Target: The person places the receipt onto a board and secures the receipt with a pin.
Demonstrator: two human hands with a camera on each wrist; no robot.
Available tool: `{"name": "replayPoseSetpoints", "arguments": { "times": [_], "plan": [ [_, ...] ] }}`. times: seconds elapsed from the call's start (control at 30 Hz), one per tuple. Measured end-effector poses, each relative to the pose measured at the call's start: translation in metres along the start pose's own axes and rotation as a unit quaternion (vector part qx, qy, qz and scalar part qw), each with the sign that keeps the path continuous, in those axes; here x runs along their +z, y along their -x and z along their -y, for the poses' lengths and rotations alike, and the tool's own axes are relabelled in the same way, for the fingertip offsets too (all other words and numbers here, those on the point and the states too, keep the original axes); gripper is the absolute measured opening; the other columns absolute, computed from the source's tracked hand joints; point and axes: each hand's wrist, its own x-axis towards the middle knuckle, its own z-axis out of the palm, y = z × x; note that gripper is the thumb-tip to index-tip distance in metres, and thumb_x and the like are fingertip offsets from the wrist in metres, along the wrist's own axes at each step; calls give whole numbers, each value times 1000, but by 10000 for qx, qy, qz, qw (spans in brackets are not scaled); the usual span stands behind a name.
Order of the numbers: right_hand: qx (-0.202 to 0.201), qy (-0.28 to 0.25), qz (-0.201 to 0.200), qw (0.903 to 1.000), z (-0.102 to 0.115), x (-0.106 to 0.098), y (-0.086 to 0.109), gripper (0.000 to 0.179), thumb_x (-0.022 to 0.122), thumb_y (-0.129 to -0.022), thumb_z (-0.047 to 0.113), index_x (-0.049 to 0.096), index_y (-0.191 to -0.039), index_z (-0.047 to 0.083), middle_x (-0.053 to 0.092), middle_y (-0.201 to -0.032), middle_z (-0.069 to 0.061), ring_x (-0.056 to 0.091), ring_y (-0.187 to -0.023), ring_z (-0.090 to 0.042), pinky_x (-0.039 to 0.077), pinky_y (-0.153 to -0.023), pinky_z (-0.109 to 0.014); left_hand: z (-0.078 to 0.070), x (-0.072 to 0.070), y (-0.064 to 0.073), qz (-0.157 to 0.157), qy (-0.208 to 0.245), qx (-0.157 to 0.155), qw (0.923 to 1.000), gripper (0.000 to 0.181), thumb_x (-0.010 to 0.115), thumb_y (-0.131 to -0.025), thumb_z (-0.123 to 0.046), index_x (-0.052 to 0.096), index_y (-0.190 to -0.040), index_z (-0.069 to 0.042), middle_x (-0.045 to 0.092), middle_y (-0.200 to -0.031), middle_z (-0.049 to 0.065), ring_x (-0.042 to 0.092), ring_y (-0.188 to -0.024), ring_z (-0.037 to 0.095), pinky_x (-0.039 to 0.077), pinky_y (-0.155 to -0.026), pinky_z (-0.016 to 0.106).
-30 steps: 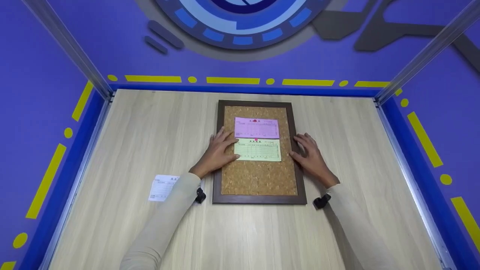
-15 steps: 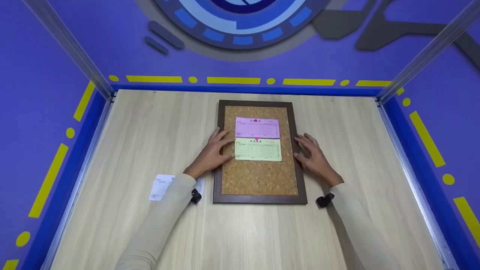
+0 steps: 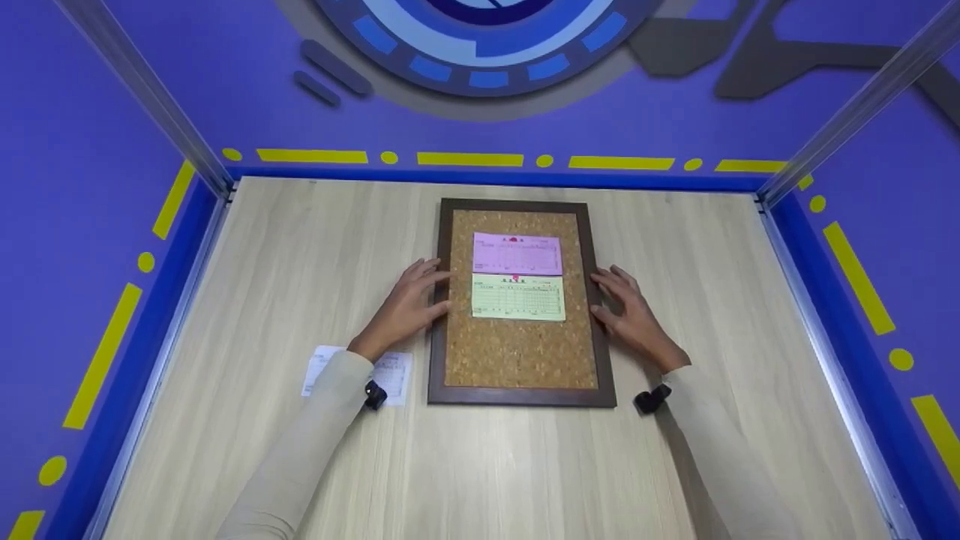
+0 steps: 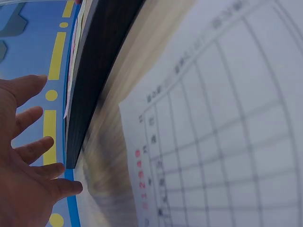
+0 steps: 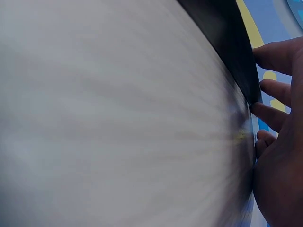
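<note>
A cork board (image 3: 517, 356) in a dark brown frame lies flat on the table. A pink form slip (image 3: 517, 259) is fixed on it with a red pin (image 3: 514, 240). Directly below, a pale green form slip (image 3: 517, 301) has a pink pin (image 3: 515, 277) at its top edge. My left hand (image 3: 401, 309) is at the frame's left side, fingertips overlapping the edge; the left wrist view shows its fingers spread with nothing in them. On the right side, my right hand (image 3: 634, 322) rests its fingertips against the frame's outer edge, fingers slightly bent, as the right wrist view also shows.
A white form slip (image 3: 394, 375) lies on the table left of the board, partly covered by my left sleeve (image 3: 330, 420). Its printed grid fills much of the left wrist view. Blue-purple panels (image 3: 90, 187) enclose the wooden table (image 3: 517, 472) at the back and sides.
My left hand has drawn back leftward from the green slip to the board's left edge, exposing more of the white slip's right part. The right hand stays at the right edge.
</note>
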Motion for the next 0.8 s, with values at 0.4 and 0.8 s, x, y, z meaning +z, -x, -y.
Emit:
{"name": "replayPoseSetpoints", "arguments": {
  "times": [0.4,0.8],
  "plan": [
    [-55,-53,-79,9999,1,-1,1,60,74,-105,13,54,-160,0,37,-173,-25,18,-166,-44,16,-131,-70,7,-19,23,-88,-103,77,9999,55,82,-100,-19,65,-150,-2,50,-165,22,42,-156,43,34,-127,61],
    [-29,-5,-52,10000,0,-1,-1,61,75,-104,12,54,-159,0,37,-172,-25,19,-166,-44,16,-132,-68,19,-33,50,-200,55,-207,9996,52,81,-102,-21,66,-149,-2,52,-164,22,43,-156,44,33,-128,62]
  ]
}}
